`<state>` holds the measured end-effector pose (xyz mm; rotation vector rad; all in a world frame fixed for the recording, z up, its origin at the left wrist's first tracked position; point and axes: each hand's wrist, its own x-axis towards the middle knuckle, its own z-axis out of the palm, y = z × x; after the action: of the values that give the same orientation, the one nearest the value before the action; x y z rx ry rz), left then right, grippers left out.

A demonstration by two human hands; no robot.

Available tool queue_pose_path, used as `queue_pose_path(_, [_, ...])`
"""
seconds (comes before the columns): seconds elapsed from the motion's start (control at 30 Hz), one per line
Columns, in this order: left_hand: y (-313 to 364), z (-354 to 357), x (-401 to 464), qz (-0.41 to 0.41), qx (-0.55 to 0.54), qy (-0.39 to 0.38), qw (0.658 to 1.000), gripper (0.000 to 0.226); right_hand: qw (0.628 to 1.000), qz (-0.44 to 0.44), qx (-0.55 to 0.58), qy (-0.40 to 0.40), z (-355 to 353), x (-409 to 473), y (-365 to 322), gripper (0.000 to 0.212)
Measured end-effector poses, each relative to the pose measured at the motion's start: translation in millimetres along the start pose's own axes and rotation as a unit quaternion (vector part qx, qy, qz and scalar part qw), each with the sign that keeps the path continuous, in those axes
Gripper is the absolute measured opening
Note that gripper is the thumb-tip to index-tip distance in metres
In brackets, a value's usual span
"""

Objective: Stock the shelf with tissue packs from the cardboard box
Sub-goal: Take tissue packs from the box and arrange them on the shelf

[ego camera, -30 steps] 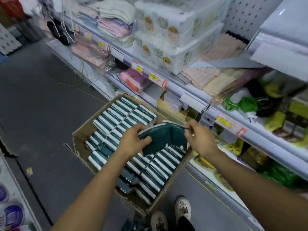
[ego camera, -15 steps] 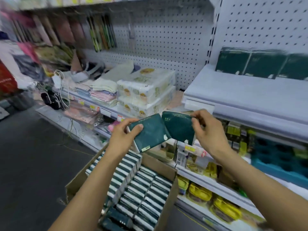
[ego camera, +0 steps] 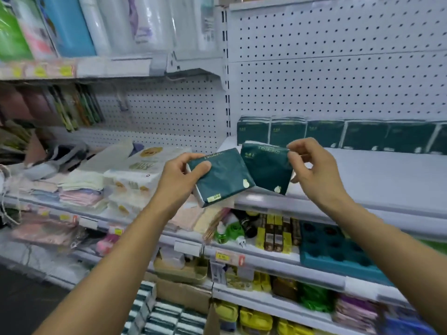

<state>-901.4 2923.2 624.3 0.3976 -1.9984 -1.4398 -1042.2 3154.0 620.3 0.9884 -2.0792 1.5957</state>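
Green soft tissue pack sits in the left hand, fingers curled round it. Right hand pinches another green pack beside it, near the white metal shelf. Brown cardboard box is low down.

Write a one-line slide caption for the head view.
Each hand, left hand and right hand, holds a green tissue pack before the shelf.

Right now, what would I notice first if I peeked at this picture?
Two dark green tissue packs held up in the middle: the left hand grips one pack, the right hand pinches the other. Behind them, a row of matching packs stands at the back of a white shelf.
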Motion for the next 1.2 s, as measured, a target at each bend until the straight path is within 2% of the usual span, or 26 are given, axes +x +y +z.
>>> queue_pose_path(0.23, [19,93,41,0.027,-0.025,-0.020,0.999,0.014,0.994,0.008,-0.083,0.067,-75,38,61,0.023])
queue_pose_path(0.37, [14,140,64,0.034,0.006,-0.024,0.999,0.018,0.975,0.024,-0.219,0.002,-106,46,102,0.025])
queue_pose_path(0.47, [11,168,83,0.036,0.027,-0.026,0.999,0.018,0.965,0.040,-0.252,-0.056,-114,51,123,0.034])
queue_pose_path(0.6, [6,195,104,0.036,0.043,-0.050,0.997,0.019,0.960,0.043,-0.267,-0.076,-130,77,149,0.039])
queue_pose_path(0.93, [-14,222,137,-0.063,-0.044,-0.094,0.993,0.024,0.947,-0.001,-0.313,-0.072,-124,140,202,0.036])
queue_pose_path(1.2, [-14,229,159,-0.079,-0.040,-0.129,0.988,0.025,0.922,-0.067,-0.379,-0.034,-106,161,227,0.037])
